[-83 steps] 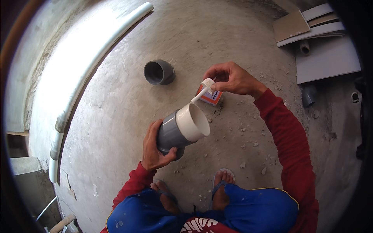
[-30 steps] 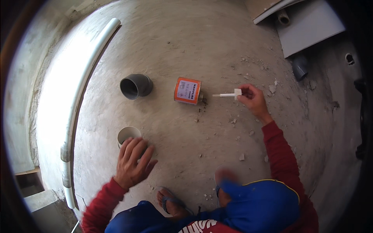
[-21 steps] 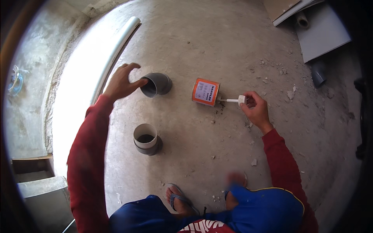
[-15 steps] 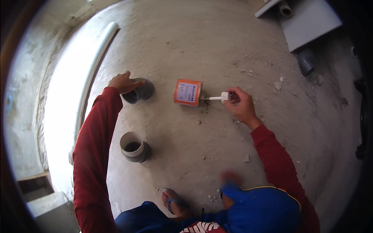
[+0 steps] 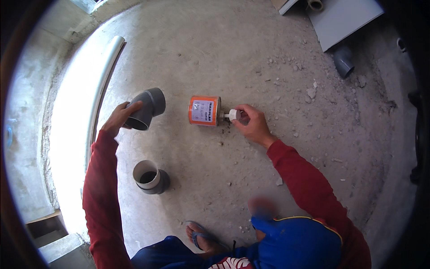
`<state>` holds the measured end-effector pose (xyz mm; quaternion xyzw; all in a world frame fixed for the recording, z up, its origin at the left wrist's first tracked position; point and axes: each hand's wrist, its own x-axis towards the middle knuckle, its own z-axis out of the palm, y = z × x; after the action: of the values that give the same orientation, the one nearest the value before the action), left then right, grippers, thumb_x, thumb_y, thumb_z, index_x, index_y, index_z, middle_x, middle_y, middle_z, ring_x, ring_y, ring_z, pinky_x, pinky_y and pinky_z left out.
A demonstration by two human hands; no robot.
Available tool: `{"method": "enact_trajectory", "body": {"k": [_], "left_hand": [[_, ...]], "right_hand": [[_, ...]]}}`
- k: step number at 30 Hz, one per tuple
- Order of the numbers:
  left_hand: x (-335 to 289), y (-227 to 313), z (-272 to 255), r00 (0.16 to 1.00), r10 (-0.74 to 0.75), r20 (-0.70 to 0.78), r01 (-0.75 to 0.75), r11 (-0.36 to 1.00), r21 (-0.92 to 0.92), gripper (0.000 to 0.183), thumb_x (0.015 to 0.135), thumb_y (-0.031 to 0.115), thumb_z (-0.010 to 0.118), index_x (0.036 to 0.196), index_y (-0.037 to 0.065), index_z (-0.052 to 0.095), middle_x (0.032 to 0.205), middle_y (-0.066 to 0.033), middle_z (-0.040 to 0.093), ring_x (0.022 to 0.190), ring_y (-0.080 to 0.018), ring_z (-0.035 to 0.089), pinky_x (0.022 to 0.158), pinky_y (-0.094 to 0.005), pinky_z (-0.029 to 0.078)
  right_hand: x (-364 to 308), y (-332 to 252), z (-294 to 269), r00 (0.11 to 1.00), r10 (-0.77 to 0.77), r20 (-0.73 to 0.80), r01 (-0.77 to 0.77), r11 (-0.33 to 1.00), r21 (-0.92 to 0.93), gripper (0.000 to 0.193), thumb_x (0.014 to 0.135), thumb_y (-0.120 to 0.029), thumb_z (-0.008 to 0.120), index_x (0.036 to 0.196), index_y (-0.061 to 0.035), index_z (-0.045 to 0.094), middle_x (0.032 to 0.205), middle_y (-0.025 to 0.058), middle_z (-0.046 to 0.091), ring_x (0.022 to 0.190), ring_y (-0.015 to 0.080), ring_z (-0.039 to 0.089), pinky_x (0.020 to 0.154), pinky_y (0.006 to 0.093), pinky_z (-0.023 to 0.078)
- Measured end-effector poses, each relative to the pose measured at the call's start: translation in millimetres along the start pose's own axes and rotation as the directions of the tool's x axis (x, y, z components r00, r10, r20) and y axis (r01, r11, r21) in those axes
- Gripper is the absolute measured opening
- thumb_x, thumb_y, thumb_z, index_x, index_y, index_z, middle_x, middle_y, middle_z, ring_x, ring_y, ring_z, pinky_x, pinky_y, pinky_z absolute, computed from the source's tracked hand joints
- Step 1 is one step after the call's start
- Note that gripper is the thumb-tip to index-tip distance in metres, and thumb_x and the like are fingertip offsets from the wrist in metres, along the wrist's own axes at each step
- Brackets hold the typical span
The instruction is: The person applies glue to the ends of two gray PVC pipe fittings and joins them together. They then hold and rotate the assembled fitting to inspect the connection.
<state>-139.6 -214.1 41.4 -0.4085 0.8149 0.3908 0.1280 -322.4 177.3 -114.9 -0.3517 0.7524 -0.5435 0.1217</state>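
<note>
Currently I watch the left hand grasping the grey elbow, its thumb over the upper side; whether the elbow is off the floor I cannot tell. The right hand pinches the white cap, whose stem meets the neck of the can; how far it goes in is too small to judge. That can points its neck toward the right hand, and its orange wall carries a pale label with bold dark lettering turned sideways, plus finer lines I can't make out. White letters run off my lower edge. For room, I see a gap of floor between elbow and can, and another between can and the white-rimmed coupling, which sits rim up nearer the feet. A white pipe bounds the left side, near the left hand. At upper right, a pale board's edge borders scattered rubble, a second grey fitting just below its corner.
</note>
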Motion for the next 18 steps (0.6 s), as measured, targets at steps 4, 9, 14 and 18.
{"method": "enact_trajectory", "body": {"k": [4,9,14,18], "left_hand": [[-56.6,-5.2,4.0,0.996,0.012,0.089,0.033,0.875,-0.483,0.082,0.096,0.066,0.058,0.142,-0.001,0.051,0.121,-0.0211,0.067,0.100,-0.0285,0.072,0.082,-0.0408,0.061],[-105.3,-5.3,17.8,0.984,0.046,0.171,0.104,0.634,-0.767,0.080,0.099,0.063,0.056,0.147,0.000,0.045,0.125,-0.0229,0.066,0.110,-0.0336,0.070,0.087,-0.0502,0.062],[-124.6,5.7,35.1,0.935,0.202,0.292,0.155,0.510,-0.846,0.086,0.096,0.065,0.058,0.150,0.000,0.040,0.130,-0.0251,0.064,0.112,-0.0359,0.070,0.090,-0.0538,0.061],[-130.4,13.2,51.7,0.931,0.252,0.263,0.124,0.459,-0.880,0.086,0.097,0.063,0.057,0.152,0.001,0.037,0.135,-0.0258,0.060,0.118,-0.0364,0.067,0.092,-0.0570,0.059]], "right_hand": [[-0.4,1.8,14.6,0.996,0.071,0.058,-0.072,0.997,0.021,0.035,0.084,-0.009,0.080,0.115,-0.0018,0.065,0.102,0.0156,0.072,0.088,0.0269,0.073,0.077,0.0380,0.060],[-0.5,-0.4,20.9,0.999,-0.030,0.027,0.030,0.999,-0.021,0.038,0.083,-0.006,0.078,0.119,-0.0012,0.065,0.109,0.0163,0.072,0.093,0.0282,0.073,0.080,0.0385,0.060],[2.9,-3.5,20.8,0.997,-0.073,0.021,0.073,0.997,-0.033,0.040,0.083,-0.005,0.078,0.121,-0.0019,0.066,0.112,0.0163,0.071,0.097,0.0292,0.073,0.084,0.0384,0.059],[5.5,-5.1,22.1,0.998,-0.039,0.041,0.040,0.999,-0.028,0.039,0.084,-0.006,0.077,0.121,-0.0019,0.067,0.112,0.0162,0.072,0.098,0.0292,0.072,0.084,0.0382,0.059]]}}
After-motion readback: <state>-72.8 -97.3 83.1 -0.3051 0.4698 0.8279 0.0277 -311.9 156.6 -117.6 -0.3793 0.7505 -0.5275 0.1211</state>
